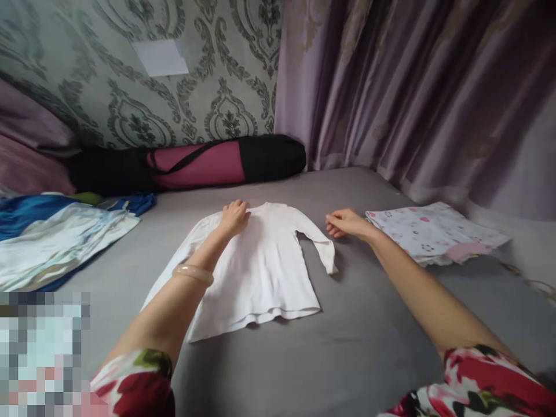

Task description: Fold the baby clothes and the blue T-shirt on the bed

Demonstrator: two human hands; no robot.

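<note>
White shirt (269,260), laid out flat on the grey bed (260,370), sits around its middle, collar towards the far edge where a long maroon-and-black bag (200,165) lies. From where I stand, its long axis runs collar to hem, from the far edge towards the near one, slanting a little left as it comes. The left hand (234,217) is the nearer, resting on the shoulder just left of the collar; most of the shirt lies to its right and towards the near edge. Whether those fingers pinch any cloth I can't tell. The right hand (347,223) is off the shirt, between it and the printed cloth (417,229) by the bed's right edge. Its fingers curl loosely, slightly parted, with nothing visible in them; the shirt lies left of them, and the outstretched sleeve's cuff (330,267) is just beside, on the side towards the near edge. Over on the left edge, a pile of clothes (56,243) lies well apart.
</note>
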